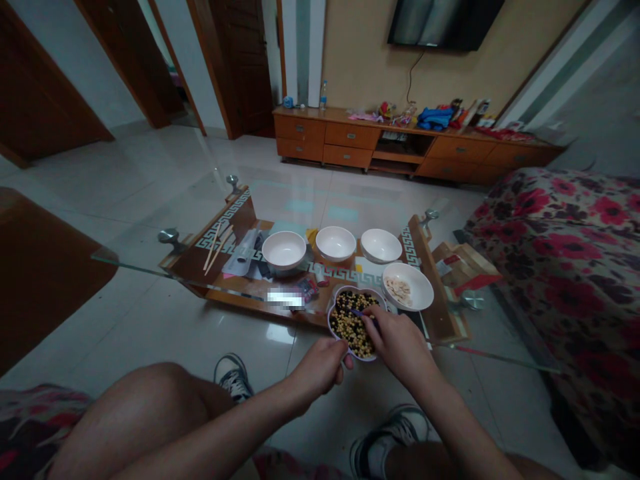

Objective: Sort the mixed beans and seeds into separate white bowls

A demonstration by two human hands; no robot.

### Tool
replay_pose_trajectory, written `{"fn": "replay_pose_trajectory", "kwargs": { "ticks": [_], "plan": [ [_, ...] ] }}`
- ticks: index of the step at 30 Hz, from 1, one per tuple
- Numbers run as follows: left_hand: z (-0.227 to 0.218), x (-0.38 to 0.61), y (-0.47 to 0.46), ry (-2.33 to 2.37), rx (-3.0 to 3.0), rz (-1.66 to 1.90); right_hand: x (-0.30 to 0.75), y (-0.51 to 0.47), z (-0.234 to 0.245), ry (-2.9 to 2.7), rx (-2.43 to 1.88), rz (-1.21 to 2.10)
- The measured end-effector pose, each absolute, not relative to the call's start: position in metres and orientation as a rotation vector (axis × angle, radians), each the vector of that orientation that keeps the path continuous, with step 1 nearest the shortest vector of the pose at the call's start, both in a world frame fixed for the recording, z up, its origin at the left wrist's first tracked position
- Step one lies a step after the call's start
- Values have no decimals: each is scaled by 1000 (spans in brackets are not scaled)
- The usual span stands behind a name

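My left hand (pixel 323 363) is closed on the near rim of a pale scalloped bowl (pixel 330 311) at the front edge of the glass table. Mixed black and yellow beans (pixel 350 327) fill that bowl. With my right hand (pixel 393 337) I pinch a thin purple utensil (pixel 356 312) over the beans; its tip cannot be made out, though it looks like a spoon. Just to the right stands a white bowl (pixel 423 291) with some pale pieces (pixel 399 291) at its bottom. Farther back sit three more white bowls, at left (pixel 284 250), middle (pixel 335 244) and right (pixel 381 246), with nothing visible inside.
Wooden chopsticks (pixel 219 250) lie on the glass table (pixel 150 233) at left. A lower shelf (pixel 235 303) under the glass carries packets and papers. A paper bag (pixel 465 263) is at right, near a flowered sofa (pixel 565 267). A wooden TV cabinet (pixel 350 137) stands at the back.
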State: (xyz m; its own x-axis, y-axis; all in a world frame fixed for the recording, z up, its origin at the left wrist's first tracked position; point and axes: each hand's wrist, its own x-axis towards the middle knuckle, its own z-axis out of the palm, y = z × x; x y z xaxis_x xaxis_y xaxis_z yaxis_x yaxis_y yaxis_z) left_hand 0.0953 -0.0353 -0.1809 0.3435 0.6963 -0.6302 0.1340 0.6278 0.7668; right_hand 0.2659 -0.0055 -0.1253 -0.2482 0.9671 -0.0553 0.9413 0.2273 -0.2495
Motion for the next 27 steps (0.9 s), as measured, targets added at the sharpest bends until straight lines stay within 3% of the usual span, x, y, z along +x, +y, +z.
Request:
{"fn": "replay_pose_trajectory", "kwargs": {
  "ticks": [7,14,27],
  "plan": [
    [-179,90,-36,1177,853,445,280,-2,-107,-2218,-2164,109],
    [-177,93,-36,1176,855,435,265,-8,-116,-2405,-1738,579],
    [-180,90,-37,1161,856,450,283,-1,-106,-1988,-2191,149]
  ]
}}
